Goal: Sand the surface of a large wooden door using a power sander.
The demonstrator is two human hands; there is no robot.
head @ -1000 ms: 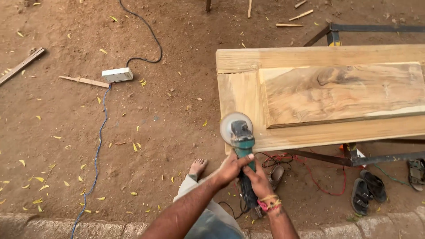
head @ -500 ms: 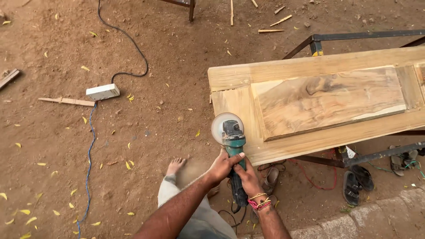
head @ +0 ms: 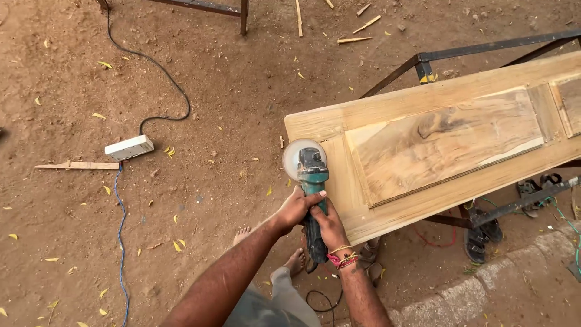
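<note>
Closest to the camera, both hands are on a teal angle grinder (head: 313, 181). The left hand (head: 295, 208) comes in from the side with its fingers (head: 315, 195) curled tight around the body just behind the head. The right hand (head: 330, 227), bead bracelets at the wrist, has its fingers closed around the rear grip lower down. So it's a proper two-handed hold with nothing loose. The person's bare feet (head: 295, 261) are on the dirt right under the tool, and its black cord (head: 319, 298) loops down near them.

The grinder's round disc (head: 295, 158) sits at the near left corner of the wooden door (head: 436, 139), about at the edge, though whether it's actually touching the wood is hard to tell. The door lies flat on a dark metal frame (head: 520, 203) that serves as the surface.

My guess at doing this well: keep the disc nearly flat, use light pressure, go with the grain, and mind the cord and toes.

Sandals (head: 481, 239) lie under the frame. Further out on the dirt there's a white power strip (head: 129, 147) with a blue cable (head: 121, 242), a wood strip (head: 77, 165) beside it, and offcuts (head: 354, 40) past the door.
</note>
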